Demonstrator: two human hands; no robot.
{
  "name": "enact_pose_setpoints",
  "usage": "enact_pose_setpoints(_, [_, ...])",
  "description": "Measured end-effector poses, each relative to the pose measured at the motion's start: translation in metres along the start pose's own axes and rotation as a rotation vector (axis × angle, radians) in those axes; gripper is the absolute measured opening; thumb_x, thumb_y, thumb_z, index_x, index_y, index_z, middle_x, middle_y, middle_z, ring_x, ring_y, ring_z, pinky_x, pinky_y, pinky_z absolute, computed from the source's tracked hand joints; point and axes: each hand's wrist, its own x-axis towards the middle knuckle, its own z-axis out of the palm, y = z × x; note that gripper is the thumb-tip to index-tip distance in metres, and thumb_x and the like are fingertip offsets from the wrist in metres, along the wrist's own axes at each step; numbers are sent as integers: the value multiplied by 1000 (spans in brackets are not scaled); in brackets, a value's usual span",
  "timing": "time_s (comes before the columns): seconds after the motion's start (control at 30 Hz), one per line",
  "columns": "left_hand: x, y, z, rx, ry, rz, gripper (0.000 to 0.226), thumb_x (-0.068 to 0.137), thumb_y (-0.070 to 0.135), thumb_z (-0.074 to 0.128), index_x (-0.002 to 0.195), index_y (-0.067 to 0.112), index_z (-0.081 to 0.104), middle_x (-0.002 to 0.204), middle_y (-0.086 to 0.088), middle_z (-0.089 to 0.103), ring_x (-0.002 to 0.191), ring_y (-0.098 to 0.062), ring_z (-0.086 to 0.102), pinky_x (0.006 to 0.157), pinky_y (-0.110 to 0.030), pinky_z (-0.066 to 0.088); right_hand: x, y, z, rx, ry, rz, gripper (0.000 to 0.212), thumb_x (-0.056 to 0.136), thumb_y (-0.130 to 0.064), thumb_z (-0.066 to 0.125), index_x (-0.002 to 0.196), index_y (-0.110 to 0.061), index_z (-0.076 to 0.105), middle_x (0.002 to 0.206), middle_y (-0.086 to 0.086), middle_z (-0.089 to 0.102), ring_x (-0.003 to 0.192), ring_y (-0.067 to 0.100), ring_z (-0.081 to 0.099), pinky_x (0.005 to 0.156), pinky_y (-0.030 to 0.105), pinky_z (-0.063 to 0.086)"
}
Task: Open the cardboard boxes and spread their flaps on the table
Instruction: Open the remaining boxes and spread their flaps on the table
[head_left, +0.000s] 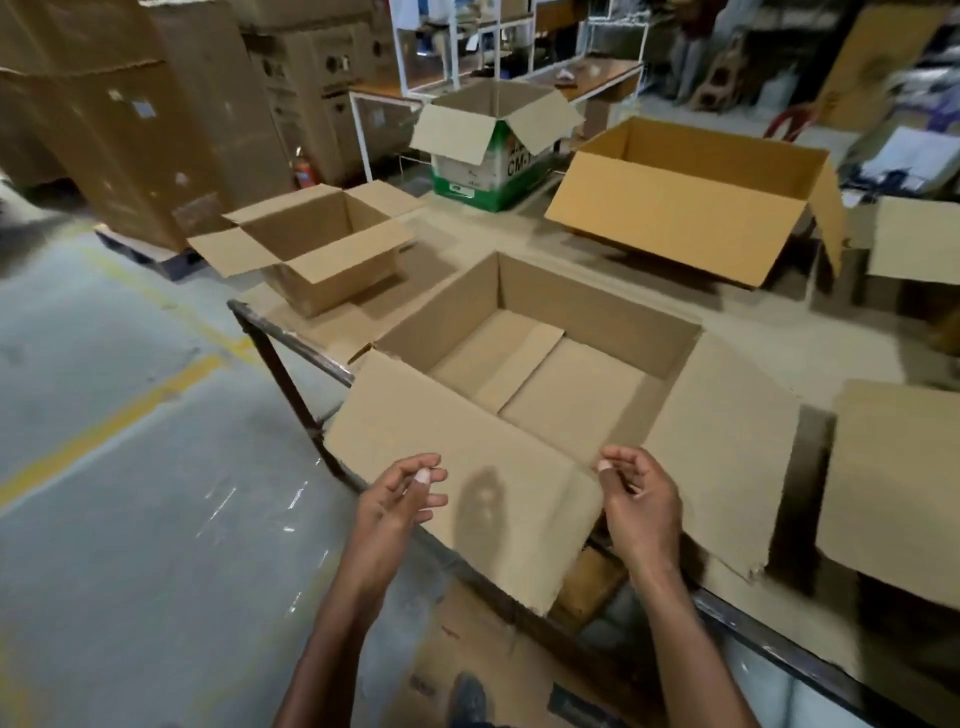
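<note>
A large brown cardboard box (597, 317) stands open on the table (769, 338) right in front of me, its near flap (457, 457) folded out over the table edge and its right flap (727, 447) laid flat. My left hand (400, 493) hovers over the near flap, fingers loosely curled, holding nothing. My right hand (641, 493) hangs at the flap's right corner, fingers curled and empty. A smaller open box (322, 244) sits at the far left of the table. A wide yellowish box (691, 202) stands open at the back right.
A green-and-white printed box (493, 145) stands open behind the table. More cardboard flaps (893, 478) lie at the right edge. Tall stacked cartons (130, 119) fill the left background. The concrete floor (130, 467) with yellow lines lies left; flat cardboard (493, 670) lies under the table.
</note>
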Motion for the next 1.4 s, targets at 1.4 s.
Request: enact_pose_setpoints(1.4, [456,-10,-77,654,-450,-173,77,97,74,26,120,16,72,121,-11,71,105,-31,65,95,-44,50,109,52,10,-262,481,637,63,92,-62,45,100,-5,69,110,19,72,97,34,66,94,45,51])
